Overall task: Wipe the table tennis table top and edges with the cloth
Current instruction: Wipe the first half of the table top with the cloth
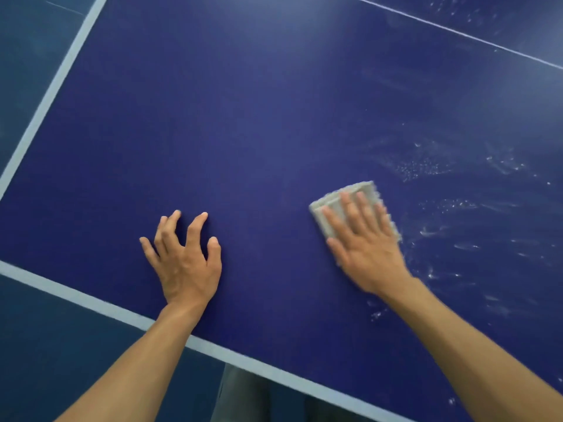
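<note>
The dark blue table tennis table fills the view, with a white border line along its near and left edges. My right hand lies flat with straight fingers on a folded pale grey cloth, pressing it onto the table top right of centre. My left hand rests on the table near the front edge, propped on spread, bent fingertips and holding nothing. The palm hides most of the cloth.
Whitish smears and droplets cover the table surface to the right of the cloth. A thin white centre line crosses the far right. Dark blue floor lies beyond the near and left edges.
</note>
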Tool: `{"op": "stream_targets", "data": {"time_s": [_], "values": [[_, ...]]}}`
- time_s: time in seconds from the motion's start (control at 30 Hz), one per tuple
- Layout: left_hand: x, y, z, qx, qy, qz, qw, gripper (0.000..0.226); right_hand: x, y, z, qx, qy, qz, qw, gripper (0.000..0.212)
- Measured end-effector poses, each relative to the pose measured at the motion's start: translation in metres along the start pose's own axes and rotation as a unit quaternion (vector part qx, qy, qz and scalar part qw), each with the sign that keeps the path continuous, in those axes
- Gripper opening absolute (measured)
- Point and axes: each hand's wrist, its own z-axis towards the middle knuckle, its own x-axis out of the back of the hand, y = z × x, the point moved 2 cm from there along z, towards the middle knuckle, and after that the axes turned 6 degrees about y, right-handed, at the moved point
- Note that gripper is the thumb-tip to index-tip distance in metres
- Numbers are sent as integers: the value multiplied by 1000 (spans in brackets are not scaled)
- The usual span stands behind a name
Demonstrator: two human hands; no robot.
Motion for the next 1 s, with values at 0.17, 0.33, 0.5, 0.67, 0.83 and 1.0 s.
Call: {"op": "stream_targets", "data": {"time_s": [0.17,0.33,0.5,0.67,0.83,1.0], "values": [[-13,56,32,-22,0,-13,1000,49,23,93,101,-305,11,74,950,63],[-36,111,84,-54,-16,-11,998,50,15,28,130,-172,21,68,983,63],[-51,120,110,-15,-14,4,1000,50,-5,9,49,80,24,30,996,57],[-51,120,109,-17,-14,11,1000,50,11,86,56,-129,11,31,991,64],[-50,122,110,-18,-15,13,1000,51,32,140,164,-416,33,100,903,65],[-49,122,110,-13,-19,19,1000,50,26,55,206,-238,50,74,967,66]]}}
